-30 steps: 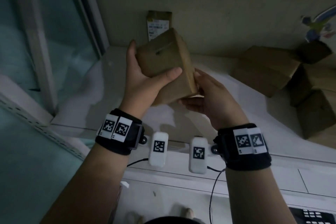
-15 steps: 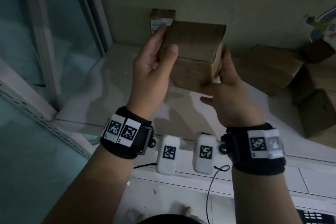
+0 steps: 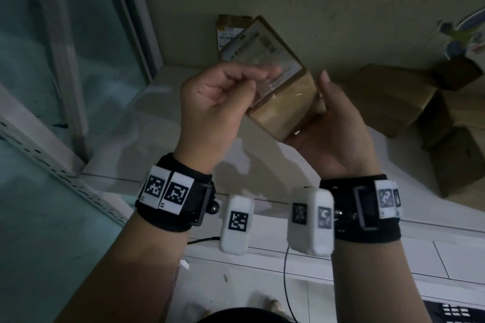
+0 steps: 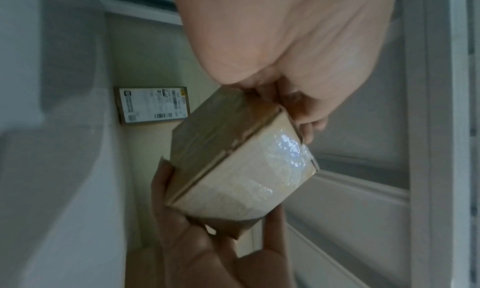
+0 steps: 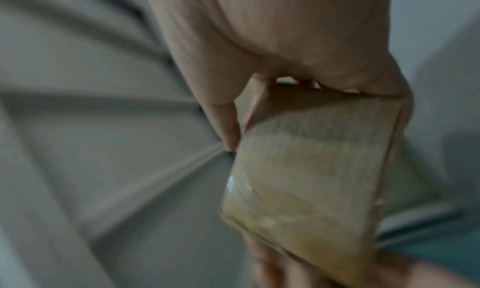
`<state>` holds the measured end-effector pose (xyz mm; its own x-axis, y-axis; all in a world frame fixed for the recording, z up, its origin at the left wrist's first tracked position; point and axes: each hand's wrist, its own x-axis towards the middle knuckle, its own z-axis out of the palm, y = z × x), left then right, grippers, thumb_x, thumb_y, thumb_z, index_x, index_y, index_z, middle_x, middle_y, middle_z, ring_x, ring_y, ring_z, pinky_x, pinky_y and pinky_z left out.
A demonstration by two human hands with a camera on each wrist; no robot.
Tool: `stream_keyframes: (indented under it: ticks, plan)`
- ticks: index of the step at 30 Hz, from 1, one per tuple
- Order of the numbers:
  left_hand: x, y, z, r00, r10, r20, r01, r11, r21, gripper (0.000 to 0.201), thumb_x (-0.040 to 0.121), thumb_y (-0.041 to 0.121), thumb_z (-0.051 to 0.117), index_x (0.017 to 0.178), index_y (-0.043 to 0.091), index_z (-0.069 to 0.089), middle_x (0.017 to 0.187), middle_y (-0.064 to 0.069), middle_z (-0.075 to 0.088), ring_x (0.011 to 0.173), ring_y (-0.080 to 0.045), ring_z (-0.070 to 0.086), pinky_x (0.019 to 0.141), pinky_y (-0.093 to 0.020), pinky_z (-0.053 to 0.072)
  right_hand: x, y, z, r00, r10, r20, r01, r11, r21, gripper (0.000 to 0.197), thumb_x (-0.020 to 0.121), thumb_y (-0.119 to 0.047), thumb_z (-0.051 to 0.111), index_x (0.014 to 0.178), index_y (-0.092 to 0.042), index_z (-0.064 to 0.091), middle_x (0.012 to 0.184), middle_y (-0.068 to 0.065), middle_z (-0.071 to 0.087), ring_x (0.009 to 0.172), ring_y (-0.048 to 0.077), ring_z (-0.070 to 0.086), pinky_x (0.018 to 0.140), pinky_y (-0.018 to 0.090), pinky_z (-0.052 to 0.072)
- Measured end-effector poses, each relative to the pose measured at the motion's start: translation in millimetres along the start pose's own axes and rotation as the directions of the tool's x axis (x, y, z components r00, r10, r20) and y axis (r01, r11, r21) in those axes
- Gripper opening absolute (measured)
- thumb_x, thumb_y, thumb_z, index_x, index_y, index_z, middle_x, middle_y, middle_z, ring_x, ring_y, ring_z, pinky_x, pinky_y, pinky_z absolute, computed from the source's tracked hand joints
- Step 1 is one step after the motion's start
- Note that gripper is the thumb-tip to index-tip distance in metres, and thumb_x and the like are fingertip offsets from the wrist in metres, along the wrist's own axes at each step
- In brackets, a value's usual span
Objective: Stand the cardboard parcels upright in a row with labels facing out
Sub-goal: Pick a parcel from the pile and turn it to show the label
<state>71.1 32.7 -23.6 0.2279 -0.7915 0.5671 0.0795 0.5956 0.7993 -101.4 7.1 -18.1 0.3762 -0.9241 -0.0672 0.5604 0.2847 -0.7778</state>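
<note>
While both hands grip it, parcel (image 3: 275, 81) tilted, label (image 3: 258, 46) facing up.

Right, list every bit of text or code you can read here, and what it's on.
No words or numbers are legible.
Held parcel label: print and barcode, blurred.
Standing parcel label: print and barcodes, too small.
Wrist tags: black-and-white square codes, no letters.
</note>
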Motion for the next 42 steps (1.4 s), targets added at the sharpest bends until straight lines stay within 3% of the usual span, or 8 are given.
stream_keyframes:
  ticks: [5,8,12,15,23,27,36,42]
  plan:
    - [4.9,-3.3,8.9,1.000,0.001,-0.032,0.000,0.999,0.044,0.033,0.096,-0.013,0.061,0.121,0.008,0.068,0.137,-0.004,0.070,0.131,-0.030,0.068,0.111,-0.042,0.055,9.0,1.8,-5.9,0.998,-0.061,0.008,0.058,0.980,0.191,0.045,0.096,-0.016,0.068,0.135,-0.020,0.046,0.165,0.020,0.039,0.152,0.041,0.041,0.114,0.071,0.037]
    - [5.7,-15.2,6.4,0.988,-0.143,-0.057,0.145,0.989,0.026,0.038,0.104,0.000,0.053,0.139,0.011,0.063,0.143,-0.009,0.068,0.135,-0.022,0.065,0.114,-0.042,0.053,10.6,4.3,-7.9,0.979,-0.169,-0.117,0.181,0.978,0.101,0.062,0.095,0.000,0.071,0.152,-0.012,0.048,0.149,0.017,0.062,0.138,0.037,0.060,0.112,0.066,0.046]
    - [4.7,-25.7,0.9,0.834,-0.541,-0.110,0.489,0.816,-0.309,0.040,0.117,0.025,0.039,0.147,0.010,0.059,0.145,-0.014,0.069,0.134,-0.027,0.067,0.115,-0.049,0.054,2.1,4.3,-3.0,0.917,-0.399,-0.033,0.358,0.855,-0.375,0.071,0.079,0.005,0.084,0.144,-0.014,0.061,0.134,0.003,0.073,0.128,0.016,0.068,0.109,0.046,0.056]
    - [3.9,-30.7,-7.0,0.751,-0.653,-0.094,0.572,0.715,-0.402,0.047,0.116,0.035,0.038,0.152,0.011,0.056,0.144,-0.014,0.070,0.135,-0.031,0.067,0.118,-0.057,0.049,0.9,3.4,-1.3,0.897,-0.423,0.131,0.409,0.678,-0.611,0.062,0.083,0.005,0.083,0.140,-0.011,0.065,0.139,0.002,0.070,0.133,0.013,0.064,0.112,0.044,0.054]
    - [3.5,-9.2,-11.1,0.929,-0.334,-0.159,0.339,0.941,0.007,0.041,0.107,0.008,0.061,0.146,0.019,0.061,0.136,-0.001,0.074,0.125,-0.016,0.072,0.095,-0.033,0.060,-2.3,11.1,-12.3,0.948,-0.319,0.025,0.262,0.730,-0.631,0.106,0.077,0.010,0.079,0.163,-0.031,0.034,0.139,0.004,0.058,0.124,0.019,0.066,0.101,0.050,0.060]
    - [-4.4,-0.9,-3.7,0.956,-0.278,-0.099,0.284,0.957,0.060,0.066,0.092,0.009,0.081,0.151,0.021,0.053,0.135,-0.004,0.074,0.127,-0.021,0.071,0.100,-0.046,0.063,-3.6,7.2,-15.2,0.983,-0.148,0.105,0.181,0.850,-0.494,0.098,0.082,-0.002,0.063,0.167,-0.028,0.021,0.140,0.015,0.064,0.125,0.033,0.067,0.097,0.053,0.059]
    - [-10.3,4.8,-0.7,0.965,-0.252,0.068,0.221,0.927,0.304,0.028,0.104,0.016,0.069,0.131,0.020,0.074,0.091,0.000,0.081,0.080,-0.026,0.078,0.073,-0.058,0.065,-7.4,18.8,-5.0,0.997,-0.080,0.014,0.076,0.855,-0.513,0.049,0.094,-0.032,0.070,0.140,-0.019,0.061,0.126,0.005,0.078,0.113,0.025,0.077,0.092,0.049,0.064]
    - [1.2,-2.9,-4.6,0.967,-0.251,0.038,0.232,0.934,0.272,0.036,0.106,0.009,0.060,0.138,0.025,0.066,0.132,0.002,0.075,0.121,-0.015,0.073,0.101,-0.047,0.063,18.2,5.7,-7.2,0.983,-0.181,0.010,0.158,0.824,-0.544,0.066,0.082,-0.014,0.089,0.139,-0.004,0.059,0.124,0.013,0.077,0.113,0.029,0.077,0.089,0.051,0.065]
